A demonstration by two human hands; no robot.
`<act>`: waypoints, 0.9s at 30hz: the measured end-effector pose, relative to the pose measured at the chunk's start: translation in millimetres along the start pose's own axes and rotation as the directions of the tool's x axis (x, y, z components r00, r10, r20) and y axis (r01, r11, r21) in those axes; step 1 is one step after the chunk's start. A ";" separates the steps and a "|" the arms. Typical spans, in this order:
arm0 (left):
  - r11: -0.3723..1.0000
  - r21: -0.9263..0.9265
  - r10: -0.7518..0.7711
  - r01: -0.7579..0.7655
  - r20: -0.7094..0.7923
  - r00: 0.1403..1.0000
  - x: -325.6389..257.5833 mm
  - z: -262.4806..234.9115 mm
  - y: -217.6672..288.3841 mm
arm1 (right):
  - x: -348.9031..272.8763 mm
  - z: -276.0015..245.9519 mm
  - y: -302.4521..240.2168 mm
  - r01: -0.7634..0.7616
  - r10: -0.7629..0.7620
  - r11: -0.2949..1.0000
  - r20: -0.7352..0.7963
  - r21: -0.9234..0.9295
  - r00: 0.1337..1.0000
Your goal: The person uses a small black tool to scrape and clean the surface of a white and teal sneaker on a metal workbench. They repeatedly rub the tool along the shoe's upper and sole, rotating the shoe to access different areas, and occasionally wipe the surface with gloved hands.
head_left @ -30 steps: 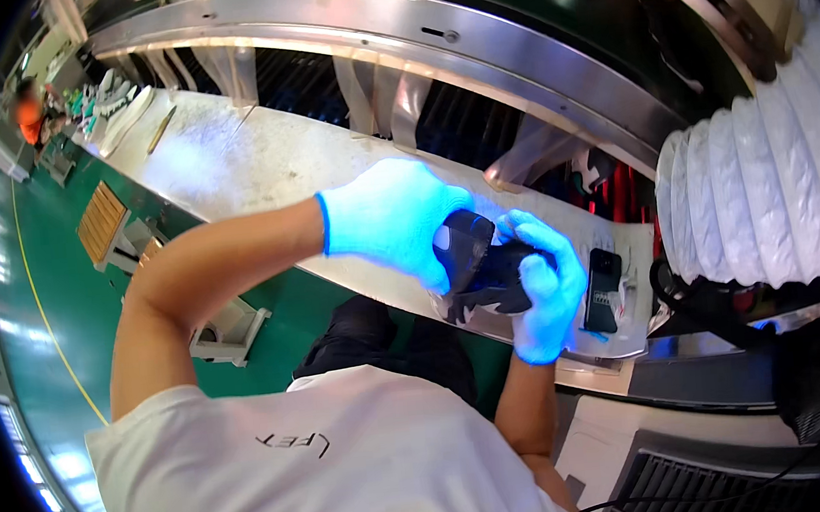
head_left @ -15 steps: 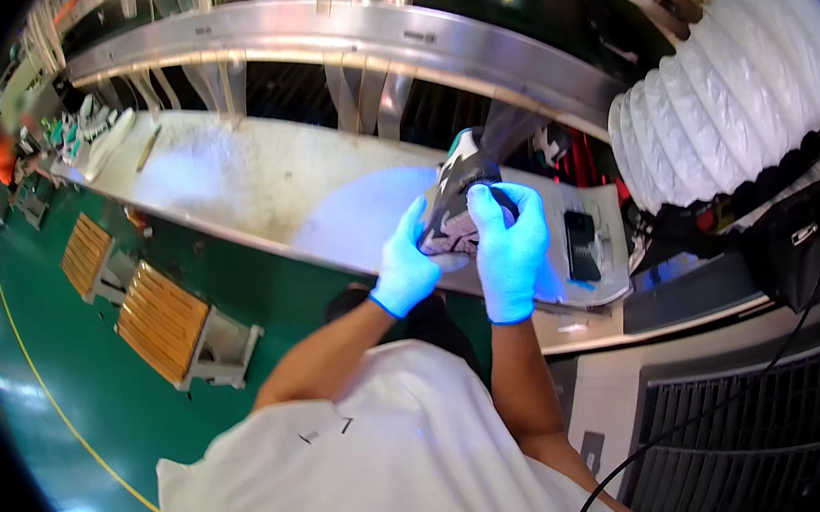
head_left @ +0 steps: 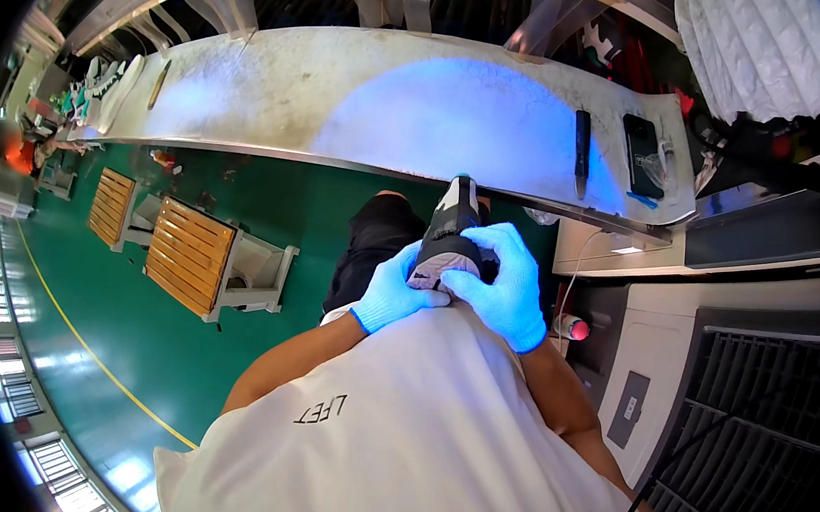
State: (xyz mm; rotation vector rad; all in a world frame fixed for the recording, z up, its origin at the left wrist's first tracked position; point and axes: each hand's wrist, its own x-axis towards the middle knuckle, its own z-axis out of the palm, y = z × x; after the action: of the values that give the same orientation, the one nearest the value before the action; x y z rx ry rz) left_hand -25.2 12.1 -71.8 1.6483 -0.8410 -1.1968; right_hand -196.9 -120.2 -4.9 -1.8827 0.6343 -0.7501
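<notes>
Both my hands wear blue gloves and hold a dark shoe [head_left: 449, 233] with a grey sole close to my chest, above my lap. My left hand [head_left: 392, 295] grips its near end from the left. On the right side of the shoe, my right hand [head_left: 502, 282] wraps over it. The shoe points away from me toward the long white worktable [head_left: 317, 89]. My white T-shirt [head_left: 379, 454] fills the lower part of the view.
A dark pen-like tool [head_left: 582, 151] and a black phone [head_left: 641, 141] lie at the table's right end. Two wooden-slat stools [head_left: 198, 257] stand on the green floor to the left. A white pleated duct [head_left: 761, 30] hangs at upper right; grey machine housing [head_left: 734, 393] is at lower right.
I have brought the shoe down from above the table toward my chest, and both hands have stayed on it. The view has tilted downward.
</notes>
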 end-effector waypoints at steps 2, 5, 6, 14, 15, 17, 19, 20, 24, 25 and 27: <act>1.000 0.013 0.004 -0.003 -0.041 0.999 -6.3 -1.8 7.6 | -5.2 -3.3 4.5 -0.036 0.036 0.999 0.032 0.002 0.999; 0.726 0.535 0.587 -0.432 -0.155 0.795 -12.8 -16.4 36.4 | -6.0 -6.5 1.9 -0.008 0.010 0.999 0.053 -0.044 0.999; 0.651 0.612 0.647 -0.449 -0.139 0.750 -19.3 -18.0 50.8 | -6.6 -7.1 -1.0 0.015 -0.012 0.999 0.073 -0.044 0.997; 0.511 0.526 0.775 -0.679 0.059 0.629 13.0 -17.7 54.7 | -11.1 -15.2 17.2 0.103 -0.100 0.994 0.106 -0.026 0.989; 0.531 0.512 0.760 -0.675 0.064 0.647 16.2 -20.4 55.8 | -7.7 -14.4 19.3 0.090 -0.088 0.996 0.096 -0.024 0.992; 0.580 0.480 0.724 -0.658 0.066 0.686 21.0 -22.9 60.2 | -0.1 -13.4 17.2 0.075 -0.072 0.997 0.088 -0.025 0.993; 0.597 0.483 0.662 -0.641 0.154 0.733 25.4 -28.1 74.2 | 1.9 -12.1 17.4 0.038 -0.036 0.999 0.101 -0.022 0.994; 0.607 0.488 0.626 -0.627 0.192 0.756 27.1 -31.4 80.1 | 3.2 -10.7 18.0 0.021 -0.019 1.000 0.114 -0.017 0.993; 0.608 0.433 0.623 -0.665 0.259 0.738 37.8 -39.2 92.0 | 13.3 -10.8 19.5 0.098 -0.100 0.995 0.114 0.019 0.988; 0.601 0.437 0.631 -0.669 0.256 0.733 38.8 -38.8 93.4 | 19.9 -13.5 17.7 0.147 -0.145 0.989 0.128 0.000 0.981; 0.639 0.422 0.593 -0.643 0.263 0.761 41.4 -40.4 96.7 | 25.1 -13.8 19.7 0.144 -0.147 0.989 0.136 0.033 0.980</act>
State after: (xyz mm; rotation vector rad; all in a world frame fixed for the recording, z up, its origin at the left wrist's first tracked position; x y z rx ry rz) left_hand 24.2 -48.6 9.4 1.4663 -1.7310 -0.5867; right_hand -192.2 -153.7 -12.7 -1.9557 0.4027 -0.7094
